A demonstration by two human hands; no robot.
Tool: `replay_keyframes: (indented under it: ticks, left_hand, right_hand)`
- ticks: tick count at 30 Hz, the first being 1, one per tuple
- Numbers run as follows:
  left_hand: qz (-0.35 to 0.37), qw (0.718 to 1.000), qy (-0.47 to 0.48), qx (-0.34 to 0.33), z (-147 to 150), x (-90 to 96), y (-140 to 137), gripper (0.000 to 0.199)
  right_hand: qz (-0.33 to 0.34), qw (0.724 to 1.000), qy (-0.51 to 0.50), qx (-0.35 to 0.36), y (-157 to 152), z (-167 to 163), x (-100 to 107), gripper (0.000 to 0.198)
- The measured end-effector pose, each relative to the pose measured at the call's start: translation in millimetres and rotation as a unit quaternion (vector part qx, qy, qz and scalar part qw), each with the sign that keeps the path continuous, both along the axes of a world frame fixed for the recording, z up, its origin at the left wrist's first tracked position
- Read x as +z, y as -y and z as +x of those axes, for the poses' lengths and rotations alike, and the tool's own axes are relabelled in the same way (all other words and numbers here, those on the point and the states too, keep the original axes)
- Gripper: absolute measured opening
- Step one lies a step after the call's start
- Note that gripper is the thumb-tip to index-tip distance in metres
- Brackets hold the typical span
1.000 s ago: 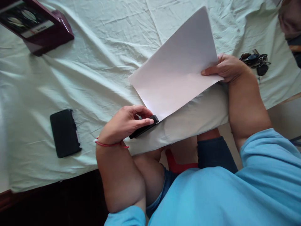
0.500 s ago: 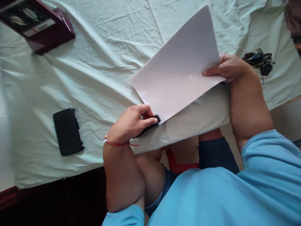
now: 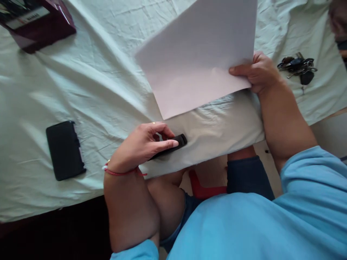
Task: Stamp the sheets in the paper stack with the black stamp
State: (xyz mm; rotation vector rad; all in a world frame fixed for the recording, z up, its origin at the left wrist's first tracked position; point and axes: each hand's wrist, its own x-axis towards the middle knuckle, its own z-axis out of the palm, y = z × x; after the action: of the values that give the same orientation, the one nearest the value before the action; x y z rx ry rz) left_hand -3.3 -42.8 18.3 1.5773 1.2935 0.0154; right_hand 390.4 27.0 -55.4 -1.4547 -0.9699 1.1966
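Observation:
My left hand (image 3: 143, 146) grips a black stapler (image 3: 182, 140) low over the front of the cloth, thumb on top and fingers along the far side. Part of the stapler is hidden under the hand. White paper sheets (image 3: 200, 61) are pinched at their right corner by my right hand (image 3: 264, 74), its thumb lying on the upper face. Whether there is one sheet or a thin stack, I cannot tell. The paper's near left corner stands apart from the stapler, a short way beyond it.
A pale green cloth (image 3: 108, 90) with wrinkles covers the table. At the left lies a black phone-like slab (image 3: 65, 151). A maroon box (image 3: 48, 29) stands at the far left. Beyond my right wrist lies a bunch of keys (image 3: 298, 66).
The paper's corner has come out from the stapler, and the sheets have moved up and away, tilting. My left hand with the stapler has shifted slightly left. The camera view has shifted slightly.

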Motion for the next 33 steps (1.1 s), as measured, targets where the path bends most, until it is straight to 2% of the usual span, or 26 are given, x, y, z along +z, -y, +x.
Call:
replay_keyframes:
  ticks: [3,5,8,10,12,14,16,18,20,23,28,33]
  left_hand:
    - [0.071,0.997,-0.008,0.042,-2,0.4,6,0.036]
    - [0.130,0.986,-0.027,0.103,-6,1.5,10,0.033]
    - [0.223,0.938,-0.102,0.245,-24,-1.0,18,0.029]
    - [0.268,0.900,-0.131,0.317,-45,-11.1,26,0.035]
    - [0.328,0.876,-0.162,0.314,-70,-30.0,36,0.039]
    - [0.377,0.864,-0.194,0.272,-91,-54.3,49,0.046]
    - [0.358,0.879,-0.210,0.236,-104,-77.1,62,0.058]
    - [0.362,0.870,-0.240,0.231,-108,-91.9,72,0.065]
    - [0.371,0.867,-0.259,0.209,-104,-97.0,78,0.070]
    - [0.372,0.872,-0.254,0.190,-100,-95.3,79,0.068]
    - [0.399,0.866,-0.202,0.223,-108,-98.3,77,0.056]
    - [0.385,0.874,-0.181,0.236,-112,-102.7,77,0.055]
  right_hand:
    - [0.027,1.000,0.000,-0.014,-4,-4,-5,0.029]
    - [0.032,0.999,0.003,-0.011,-5,-6,-6,0.028]
    - [0.032,0.999,0.007,0.004,-4,-9,-6,0.025]
    - [0.025,1.000,0.010,0.009,-3,-10,-5,0.024]
    - [0.017,1.000,0.014,0.005,-4,-11,-4,0.024]
    - [0.009,1.000,0.015,0.005,-4,-11,-4,0.023]
    - [0.007,1.000,0.014,0.006,-4,-12,-5,0.024]
    - [0.006,1.000,0.016,0.004,-5,-13,-5,0.026]
    - [0.004,1.000,0.016,0.000,-6,-14,-6,0.027]
    - [-0.005,1.000,0.003,0.004,-8,-15,-7,0.028]
    - [-0.009,1.000,0.010,0.026,-12,-14,-7,0.029]
    - [-0.017,0.999,0.010,0.027,-16,-14,-9,0.026]
